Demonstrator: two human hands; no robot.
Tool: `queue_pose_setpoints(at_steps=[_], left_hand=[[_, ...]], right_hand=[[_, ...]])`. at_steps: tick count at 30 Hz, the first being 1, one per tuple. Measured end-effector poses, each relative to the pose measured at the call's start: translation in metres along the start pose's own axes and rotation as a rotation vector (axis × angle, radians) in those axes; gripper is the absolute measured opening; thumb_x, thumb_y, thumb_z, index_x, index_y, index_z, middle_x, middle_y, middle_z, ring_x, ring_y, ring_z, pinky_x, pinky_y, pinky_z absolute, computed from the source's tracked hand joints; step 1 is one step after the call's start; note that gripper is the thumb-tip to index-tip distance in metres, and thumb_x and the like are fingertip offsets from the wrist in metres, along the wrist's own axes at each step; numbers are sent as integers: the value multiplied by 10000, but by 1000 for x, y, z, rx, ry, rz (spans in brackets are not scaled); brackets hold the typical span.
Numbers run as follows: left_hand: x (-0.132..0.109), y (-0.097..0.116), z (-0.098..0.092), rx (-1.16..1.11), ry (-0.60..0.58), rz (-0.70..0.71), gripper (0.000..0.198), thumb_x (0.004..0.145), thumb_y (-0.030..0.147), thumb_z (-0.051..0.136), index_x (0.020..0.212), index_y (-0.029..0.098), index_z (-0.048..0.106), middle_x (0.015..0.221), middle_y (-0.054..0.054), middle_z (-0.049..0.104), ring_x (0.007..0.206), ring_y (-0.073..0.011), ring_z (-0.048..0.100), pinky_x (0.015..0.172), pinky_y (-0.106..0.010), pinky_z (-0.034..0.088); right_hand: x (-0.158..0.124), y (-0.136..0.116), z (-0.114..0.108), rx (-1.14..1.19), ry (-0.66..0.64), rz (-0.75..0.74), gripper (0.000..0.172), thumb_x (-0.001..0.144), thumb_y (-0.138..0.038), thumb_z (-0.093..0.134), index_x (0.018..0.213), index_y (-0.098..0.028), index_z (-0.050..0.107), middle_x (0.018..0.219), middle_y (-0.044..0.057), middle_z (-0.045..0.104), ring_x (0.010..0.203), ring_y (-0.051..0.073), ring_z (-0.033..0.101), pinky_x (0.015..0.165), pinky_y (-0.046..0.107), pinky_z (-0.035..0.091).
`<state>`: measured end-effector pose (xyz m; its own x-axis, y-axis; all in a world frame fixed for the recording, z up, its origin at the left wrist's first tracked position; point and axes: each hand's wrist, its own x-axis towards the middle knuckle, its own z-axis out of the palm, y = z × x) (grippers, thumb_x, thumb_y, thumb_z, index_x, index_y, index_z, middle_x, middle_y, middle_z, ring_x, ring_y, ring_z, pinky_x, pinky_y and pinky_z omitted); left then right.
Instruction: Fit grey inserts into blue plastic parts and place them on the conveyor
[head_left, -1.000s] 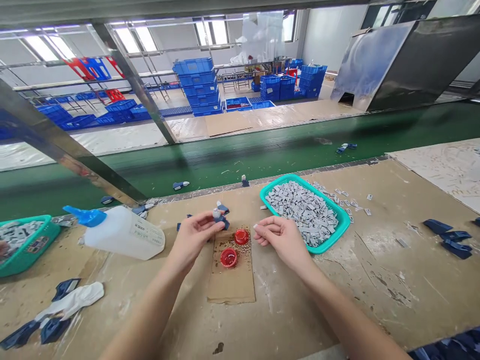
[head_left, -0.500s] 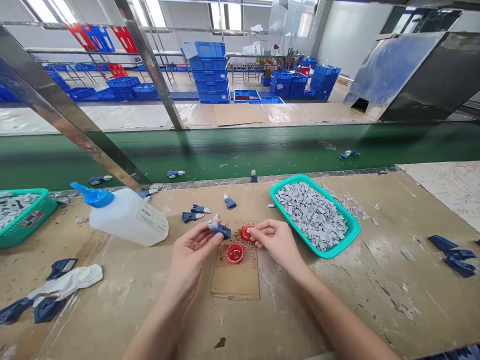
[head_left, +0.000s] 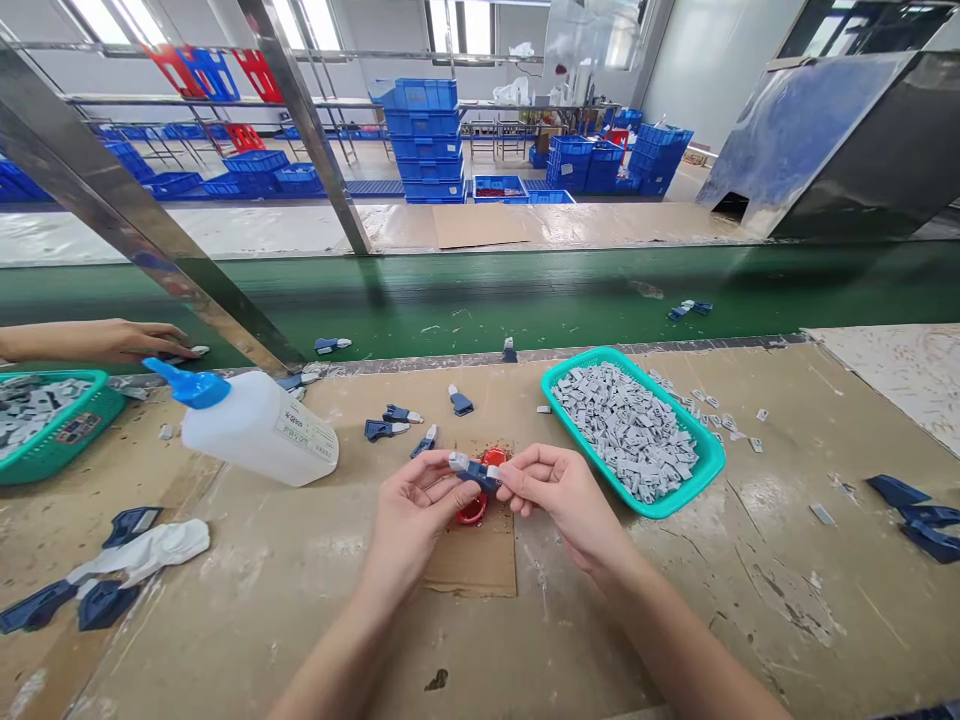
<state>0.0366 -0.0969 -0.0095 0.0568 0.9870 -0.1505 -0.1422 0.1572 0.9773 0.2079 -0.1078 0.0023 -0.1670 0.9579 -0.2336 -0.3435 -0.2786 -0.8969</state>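
My left hand (head_left: 424,500) pinches a navy-blue plastic part with a light grey tip (head_left: 474,472) between thumb and fingers. Against that part's right end, my right hand (head_left: 555,492) holds a small light grey plastic piece (head_left: 493,474). Below them are two small red cups: the nearer red cup (head_left: 472,512) is partly covered by my left hand and the blue part, and the farther red cup (head_left: 493,456) also shows only in part. Both rest at a strip of brown cardboard (head_left: 472,570). Several similar blue-and-grey parts (head_left: 460,400) lie just beyond my hands.
A teal basket (head_left: 709,480) of small grey pieces stands to the right, another teal basket (head_left: 90,425) at far left. A white bottle with blue nozzle (head_left: 259,425) leans at left. Another person's hand (head_left: 135,340) reaches over the green belt (head_left: 450,290) near a metal post (head_left: 187,270).
My right hand has brought the grey piece from the farther red cup to the blue part. My left hand has shifted right. Another person's hand has come in at the left, at a part on the belt.
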Motion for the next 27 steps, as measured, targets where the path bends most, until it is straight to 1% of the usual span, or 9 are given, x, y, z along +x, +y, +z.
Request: queue_pose_setpoints(at_steps=[7, 12, 16, 18, 19, 21, 23, 24, 27], left_hand=[[-4, 3, 4, -26, -9, -11, 261, 633, 172, 786, 861, 180, 659, 897, -42, 737, 839, -178, 691, 736, -241, 560], [-5, 8, 8, 90, -1, 62, 183, 604, 155, 796, 769, 188, 725, 887, -39, 750, 873, -209, 695, 751, -245, 574], [-2, 22, 14, 132, -122, 74, 356, 590, 138, 798, 930, 215, 726, 956, -40, 744, 898, -237, 693, 803, -305, 578], [4, 27, 19, 162, -220, 89, 414, 621, 146, 780, 1019, 229, 699, 1018, -43, 729, 931, -240, 684, 857, -341, 558], [9, 29, 22, 198, -273, 115, 418, 650, 161, 761, 1054, 234, 684, 1053, -44, 718, 961, -240, 674, 889, -356, 541], [28, 30, 27, 346, -371, 212, 433, 719, 207, 708, 1145, 241, 639, 1134, -48, 685, 1030, -237, 645, 956, -375, 491], [56, 30, 30, 591, -398, 363, 479, 773, 261, 649, 1244, 234, 571, 1198, -57, 651, 1077, -239, 618, 988, -381, 454], [74, 30, 31, 745, -371, 447, 498, 794, 284, 617, 1282, 223, 538, 1218, -67, 638, 1088, -245, 610, 987, -380, 447], [135, 33, 28, 1244, -189, 590, 509, 838, 293, 505, 1330, 165, 481, 1215, -121, 630, 1069, -281, 610, 914, -390, 468]], right_hand=[[2, 3, -3, -23, -42, 44, 297, 700, -387, 743, 740, -132, 596, 660, 44, 688, 510, 78, 547, 508, 201, 442], [-2, 0, -2, -50, -87, 142, 373, 704, -412, 731, 800, -202, 439, 525, -33, 631, 439, 83, 516, 423, 175, 387], [-7, -10, 0, -83, -104, 86, 375, 719, -423, 711, 822, -221, 412, 552, -48, 615, 469, 98, 526, 432, 187, 398], [-8, -18, -9, -147, -92, 12, 325, 754, -438, 670, 831, -221, 441, 589, -37, 616, 499, 113, 543, 451, 203, 405], [-8, -22, -18, -217, -50, -43, 280, 793, -448, 622, 845, -221, 466, 622, -24, 628, 522, 121, 554, 473, 217, 413], [-7, -32, -44, -457, 144, -169, 225, 878, -446, 493, 897, -225, 529, 725, 10, 659, 592, 142, 577, 546, 258, 431], [-5, -40, -74, -834, 526, -257, 217, 898, -405, 466, 947, -237, 592, 818, 36, 661, 675, 177, 578, 624, 307, 422], [-3, -42, -87, -1009, 645, -261, 191, 873, -382, 516, 913, -232, 626, 840, 52, 655, 748, 209, 575, 671, 333, 414], [9, -42, -111, -1254, 726, -198, 185, 823, -386, 595, 810, -229, 693, 810, 74, 642, 878, 272, 539, 734, 363, 398]])
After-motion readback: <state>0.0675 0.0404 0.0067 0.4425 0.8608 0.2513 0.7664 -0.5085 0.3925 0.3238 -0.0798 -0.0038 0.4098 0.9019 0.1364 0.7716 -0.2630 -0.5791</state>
